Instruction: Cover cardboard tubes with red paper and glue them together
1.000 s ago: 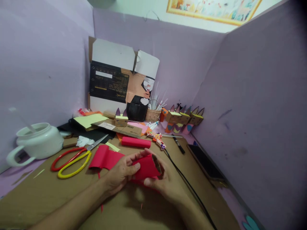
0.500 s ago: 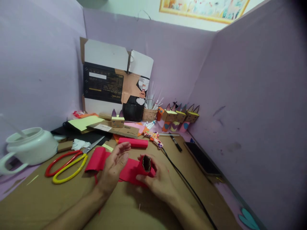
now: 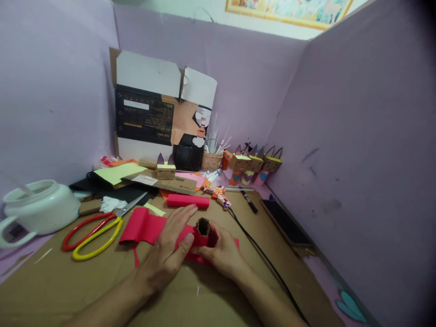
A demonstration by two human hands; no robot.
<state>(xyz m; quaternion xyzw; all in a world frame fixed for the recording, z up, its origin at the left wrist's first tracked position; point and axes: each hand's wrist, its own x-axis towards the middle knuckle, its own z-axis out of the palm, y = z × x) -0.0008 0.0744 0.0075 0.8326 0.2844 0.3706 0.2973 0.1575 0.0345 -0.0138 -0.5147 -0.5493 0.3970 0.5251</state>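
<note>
A red-covered cardboard tube (image 3: 201, 236) stands upright over a strip of red paper (image 3: 155, 225), its corrugated end facing up. My right hand (image 3: 223, 250) is closed round the tube from the right, fingers behind and thumb in front. My left hand (image 3: 172, 247) lies flat with fingers stretched out, thumb close to the tube's left side; whether it touches cannot be made out. The left end of the red paper curls up beside the scissors (image 3: 117, 222), which lie with blades spread. Behind my hands rests a second red roll (image 3: 188, 201).
A glue gun (image 3: 218, 194) with a black cord lies behind the tube, near a black marker (image 3: 248, 200). At right is a phone (image 3: 286, 222); at left, a white pot (image 3: 41, 206). Cardboard animal figures (image 3: 257, 163) and a pen basket (image 3: 212, 161) stand along the back wall.
My left hand has moved right, up close to the tube. The tube has shifted slightly left and up in my right hand. The view has tilted a little.
</note>
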